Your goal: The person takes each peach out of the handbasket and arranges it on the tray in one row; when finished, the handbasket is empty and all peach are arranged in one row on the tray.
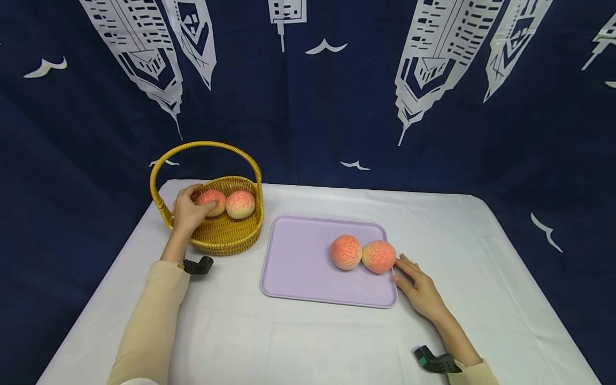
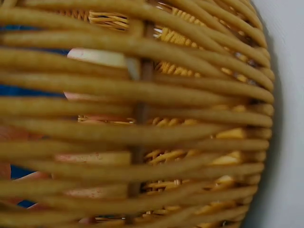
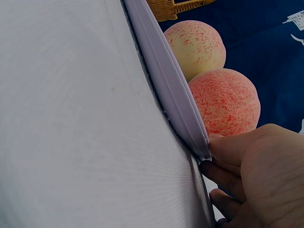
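Observation:
Inside the wicker basket point(image 1: 226, 243), my left hand point(image 1: 189, 207) holds a peach point(image 1: 213, 200), with the thumb over its near side. A second peach point(image 1: 240, 205) sits against it on the right. The left wrist view is mostly filled by the basket's woven wall point(image 2: 199, 90), which hides much of that hand. On the lilac tray point(image 1: 298, 262) lie two touching peaches, a left one point(image 1: 346, 252) and a right one point(image 1: 379, 256). My right hand point(image 1: 423, 291) touches the tray's right edge beside the right peach, thumb and forefinger apart.
A tall arched handle point(image 1: 207, 143) rises over the basket. Both stand on a white-covered table point(image 1: 308, 342), the basket at the back left and the tray right of it. Behind the table hangs a dark blue cloth point(image 1: 327, 117) with white building prints.

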The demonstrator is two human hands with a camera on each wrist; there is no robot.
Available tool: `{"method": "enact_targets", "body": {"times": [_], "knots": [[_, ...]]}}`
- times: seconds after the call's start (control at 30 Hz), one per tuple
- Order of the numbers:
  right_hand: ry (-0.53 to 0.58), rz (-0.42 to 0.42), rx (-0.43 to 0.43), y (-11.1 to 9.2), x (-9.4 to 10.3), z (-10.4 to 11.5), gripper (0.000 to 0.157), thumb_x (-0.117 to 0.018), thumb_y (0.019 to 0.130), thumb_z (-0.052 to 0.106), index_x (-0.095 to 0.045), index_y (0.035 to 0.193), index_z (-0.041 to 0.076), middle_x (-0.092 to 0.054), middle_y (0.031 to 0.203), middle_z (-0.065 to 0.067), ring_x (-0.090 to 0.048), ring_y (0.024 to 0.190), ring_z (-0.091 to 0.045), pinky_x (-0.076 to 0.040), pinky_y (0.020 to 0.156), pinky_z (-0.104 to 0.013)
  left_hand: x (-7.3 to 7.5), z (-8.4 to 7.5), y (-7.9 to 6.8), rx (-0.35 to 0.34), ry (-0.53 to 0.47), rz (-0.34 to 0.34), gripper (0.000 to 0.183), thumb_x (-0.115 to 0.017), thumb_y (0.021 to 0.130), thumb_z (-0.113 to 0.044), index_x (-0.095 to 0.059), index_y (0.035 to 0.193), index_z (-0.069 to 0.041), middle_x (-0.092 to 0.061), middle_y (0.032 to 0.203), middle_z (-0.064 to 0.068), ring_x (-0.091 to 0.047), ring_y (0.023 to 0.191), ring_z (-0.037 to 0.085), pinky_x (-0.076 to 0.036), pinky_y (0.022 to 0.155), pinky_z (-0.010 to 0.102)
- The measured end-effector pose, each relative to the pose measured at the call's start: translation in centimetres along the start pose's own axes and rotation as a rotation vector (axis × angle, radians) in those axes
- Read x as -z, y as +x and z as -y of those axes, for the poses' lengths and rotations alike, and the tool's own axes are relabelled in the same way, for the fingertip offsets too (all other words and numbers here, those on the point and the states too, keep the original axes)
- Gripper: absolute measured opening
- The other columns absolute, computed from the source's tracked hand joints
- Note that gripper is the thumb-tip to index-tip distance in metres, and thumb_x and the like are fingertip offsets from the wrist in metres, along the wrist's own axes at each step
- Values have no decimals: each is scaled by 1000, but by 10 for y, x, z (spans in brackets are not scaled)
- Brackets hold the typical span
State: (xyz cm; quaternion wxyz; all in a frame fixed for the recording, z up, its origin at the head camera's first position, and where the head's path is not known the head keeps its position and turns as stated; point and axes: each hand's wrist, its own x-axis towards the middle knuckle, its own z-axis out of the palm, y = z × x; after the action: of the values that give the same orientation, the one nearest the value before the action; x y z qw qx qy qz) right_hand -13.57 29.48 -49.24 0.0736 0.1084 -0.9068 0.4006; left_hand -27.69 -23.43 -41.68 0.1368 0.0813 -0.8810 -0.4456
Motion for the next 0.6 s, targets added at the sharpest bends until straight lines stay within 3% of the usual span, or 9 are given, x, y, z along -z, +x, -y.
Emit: {"method": "enact_targets", "body": {"times": [0.27,0.6], "knots": [[-6,5,-12,0,-1,1,45,-61,94,10,-52,135,-7,-39,146,-34,-33,137,-52,-13,120,-42,-6,3,4,60,40,95,72,-75,83,-15,-41,145,1,-37,149,25,-36,136,45,-32,112,56],[-8,-2,-4,0,-1,0,44,-61,94,9,-53,135,-7,-40,146,-34,-33,137,-53,-12,121,-36,-9,1,3,40,113,64,70,-77,81,-11,-45,142,0,-42,146,27,-35,135,46,-29,112,58]]}}
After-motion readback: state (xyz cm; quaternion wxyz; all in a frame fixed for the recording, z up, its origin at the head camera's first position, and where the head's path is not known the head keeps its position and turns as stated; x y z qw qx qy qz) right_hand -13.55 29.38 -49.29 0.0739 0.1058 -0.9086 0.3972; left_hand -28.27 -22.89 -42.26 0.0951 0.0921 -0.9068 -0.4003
